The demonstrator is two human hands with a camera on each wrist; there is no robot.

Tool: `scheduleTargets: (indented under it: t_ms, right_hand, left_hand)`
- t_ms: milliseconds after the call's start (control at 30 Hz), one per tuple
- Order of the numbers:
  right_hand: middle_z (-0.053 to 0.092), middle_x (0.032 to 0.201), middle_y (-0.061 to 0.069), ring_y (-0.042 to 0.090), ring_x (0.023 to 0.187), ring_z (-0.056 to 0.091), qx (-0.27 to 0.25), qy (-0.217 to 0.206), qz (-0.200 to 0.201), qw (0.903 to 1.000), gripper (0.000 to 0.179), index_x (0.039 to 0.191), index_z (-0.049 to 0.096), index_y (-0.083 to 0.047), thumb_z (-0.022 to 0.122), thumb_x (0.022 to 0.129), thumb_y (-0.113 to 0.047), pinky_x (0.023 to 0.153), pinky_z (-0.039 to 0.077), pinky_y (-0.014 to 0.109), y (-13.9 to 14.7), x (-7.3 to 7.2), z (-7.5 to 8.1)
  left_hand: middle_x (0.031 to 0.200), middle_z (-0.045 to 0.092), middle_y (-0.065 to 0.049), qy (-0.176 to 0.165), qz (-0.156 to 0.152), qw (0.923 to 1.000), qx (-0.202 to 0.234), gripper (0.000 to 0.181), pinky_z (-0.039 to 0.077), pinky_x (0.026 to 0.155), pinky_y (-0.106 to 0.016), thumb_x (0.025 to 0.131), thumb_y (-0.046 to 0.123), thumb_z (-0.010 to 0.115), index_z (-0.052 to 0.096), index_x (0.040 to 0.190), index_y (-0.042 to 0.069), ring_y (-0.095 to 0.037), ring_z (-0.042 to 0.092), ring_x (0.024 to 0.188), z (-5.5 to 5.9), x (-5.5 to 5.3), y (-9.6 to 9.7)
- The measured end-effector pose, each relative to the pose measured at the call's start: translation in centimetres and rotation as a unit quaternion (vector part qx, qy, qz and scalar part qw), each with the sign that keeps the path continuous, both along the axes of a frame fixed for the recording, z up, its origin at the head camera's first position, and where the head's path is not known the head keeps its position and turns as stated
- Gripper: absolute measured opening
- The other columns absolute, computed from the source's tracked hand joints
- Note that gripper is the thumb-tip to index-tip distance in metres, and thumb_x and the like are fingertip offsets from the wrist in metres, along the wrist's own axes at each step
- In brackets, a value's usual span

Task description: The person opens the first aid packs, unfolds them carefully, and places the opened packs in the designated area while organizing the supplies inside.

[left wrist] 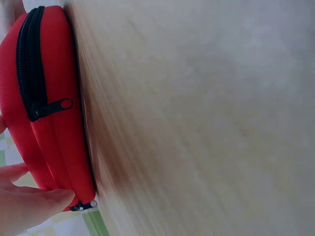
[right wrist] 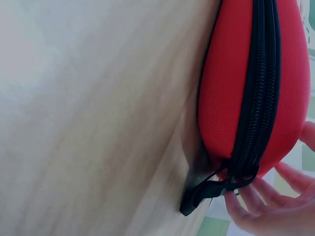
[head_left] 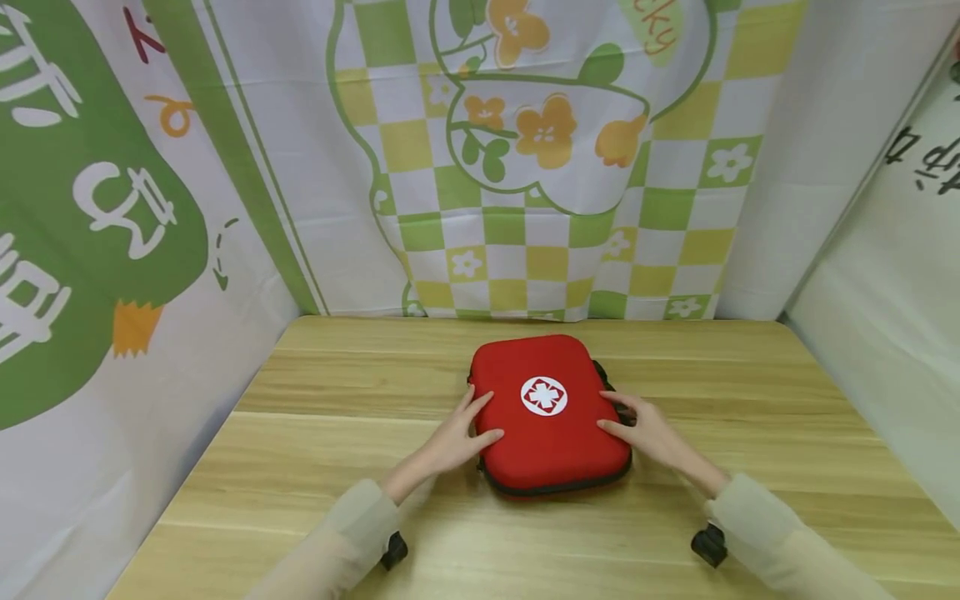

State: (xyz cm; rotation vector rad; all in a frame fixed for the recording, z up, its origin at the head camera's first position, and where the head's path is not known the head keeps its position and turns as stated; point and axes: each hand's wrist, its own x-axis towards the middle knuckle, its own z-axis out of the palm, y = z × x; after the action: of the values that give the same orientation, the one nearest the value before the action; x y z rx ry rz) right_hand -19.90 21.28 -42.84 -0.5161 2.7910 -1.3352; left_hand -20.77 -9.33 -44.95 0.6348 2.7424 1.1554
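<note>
A red zippered first-aid kit (head_left: 555, 454) with a white round cross emblem lies flat on the wooden table. On its left side rests my left hand (head_left: 453, 437), thumb and forefinger spread over the top edge. The left wrist view shows fairly straight fingers (left wrist: 37, 206) touching the kit's side, near a black zipper pull (left wrist: 54, 107). Across from it, my right hand (head_left: 651, 429) touches the right edge with spread fingers. In the right wrist view, its slightly bent fingers (right wrist: 266, 196) lie by the end of the black zipper (right wrist: 258, 98) and a black strap (right wrist: 202, 194). The zipper looks closed.
Bare wooden table (head_left: 345, 375) surrounds the kit. Behind it hangs a green, yellow and white checked cloth (head_left: 510, 225), with printed cloth walls at the left (head_left: 247, 417) and right (head_left: 885, 333). A black device (head_left: 708, 546) sits under the right sleeve, another (head_left: 393, 550) under the left.
</note>
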Motion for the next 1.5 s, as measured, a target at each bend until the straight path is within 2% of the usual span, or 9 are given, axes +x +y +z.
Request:
scheduleTargets:
  t_ms: [100,267,367,567,733,900,1000,1267,1500]
  right_hand:
    - [0.046,0.119,0.027,0.04,0.1,0.053,0.009,-0.01,-0.013,0.9998,0.054,0.124,0.046,0.006,0.064,0.081,-0.021,0.081,0.046,0.044,-0.1,0.8,0.2]
    - [0.048,0.112,0.027,0.041,0.097,0.054,0.017,-0.007,-0.028,0.9994,0.054,0.123,0.047,0.005,0.066,0.079,-0.02,0.081,0.045,0.046,-0.4,1.9,0.3]
    - [0.047,0.114,0.027,0.043,0.099,0.052,0.015,-0.003,-0.032,0.9994,0.054,0.123,0.046,0.007,0.065,0.079,-0.018,0.082,0.044,0.048,-0.6,2.4,0.3]
    - [0.04,0.125,0.031,0.046,0.106,0.046,0.014,-0.026,-0.04,0.9988,0.058,0.127,0.041,0.008,0.063,0.081,-0.02,0.088,0.039,0.05,-0.9,2.8,0.1]
    - [0.039,0.125,0.033,0.046,0.108,0.044,0.009,-0.041,-0.052,0.9978,0.059,0.128,0.039,0.007,0.062,0.082,-0.021,0.089,0.038,0.051,-1.1,2.9,0.0]
    - [0.042,0.124,0.031,0.043,0.108,0.046,-0.007,-0.045,-0.071,0.9964,0.059,0.128,0.041,0.004,0.063,0.081,-0.022,0.088,0.04,0.049,-1.1,2.9,-0.3]
    - [0.044,0.123,0.029,0.041,0.107,0.047,-0.026,-0.048,-0.083,0.9951,0.057,0.128,0.042,0.003,0.064,0.081,-0.02,0.087,0.041,0.047,-1.0,2.8,-0.5]
    - [0.049,0.119,0.027,0.035,0.106,0.049,-0.074,-0.073,-0.106,0.9889,0.053,0.127,0.045,0.002,0.064,0.081,-0.017,0.081,0.045,0.029,-0.8,2.6,-0.3]
    - [0.042,0.128,0.025,0.036,0.114,0.044,-0.102,-0.085,-0.096,0.9865,0.055,0.13,0.044,-0.003,0.063,0.082,-0.022,0.09,0.041,0.039,-0.6,2.4,0.5]
  left_hand:
    - [0.144,0.014,-0.021,0.003,-0.006,1.0,0.006,0.064,0.028,0.097,-0.052,0.084,0.037,0.056,0.033,0.137,0.011,-0.039,0.026,0.126,0.0,-0.4,0.0]
    - [0.144,0.015,-0.021,0.001,-0.013,0.9998,0.016,0.061,0.028,0.098,-0.051,0.085,0.034,0.057,0.035,0.136,0.011,-0.038,0.025,0.126,-0.2,-1.1,0.1]
    - [0.143,0.016,-0.021,-0.001,-0.016,0.9996,0.025,0.06,0.027,0.099,-0.051,0.084,0.032,0.058,0.036,0.136,0.01,-0.038,0.025,0.126,-0.3,-1.3,0.1]
    - [0.142,0.019,-0.022,0.001,-0.015,0.9995,0.029,0.059,0.028,0.098,-0.051,0.084,0.031,0.059,0.038,0.135,0.01,-0.038,0.027,0.126,-0.3,-1.5,0.1]
    - [0.142,0.019,-0.021,-0.001,-0.014,0.9996,0.023,0.059,0.028,0.098,-0.051,0.084,0.032,0.058,0.038,0.135,0.012,-0.038,0.027,0.126,-0.3,-1.6,0.1]
    - [0.139,0.023,-0.025,0.002,-0.014,0.9996,0.024,0.052,0.028,0.098,-0.051,0.085,0.029,0.058,0.044,0.13,0.008,-0.04,0.029,0.124,0.1,-1.1,0.2]
    - [0.136,0.026,-0.028,0.018,-0.022,0.9993,0.022,0.045,0.029,0.097,-0.051,0.084,0.024,0.059,0.05,0.124,0.004,-0.042,0.031,0.122,0.6,-0.4,0.2]
    - [0.137,0.024,-0.027,0.028,-0.037,0.9987,0.02,0.035,0.031,0.096,-0.052,0.083,0.02,0.06,0.057,0.116,0.008,-0.04,0.03,0.123,1.1,1.2,0.3]
    - [0.138,0.022,-0.028,0.033,-0.039,0.9981,0.036,0.033,0.031,0.096,-0.052,0.083,0.019,0.06,0.058,0.115,0.011,-0.04,0.027,0.125,0.9,1.4,0.1]
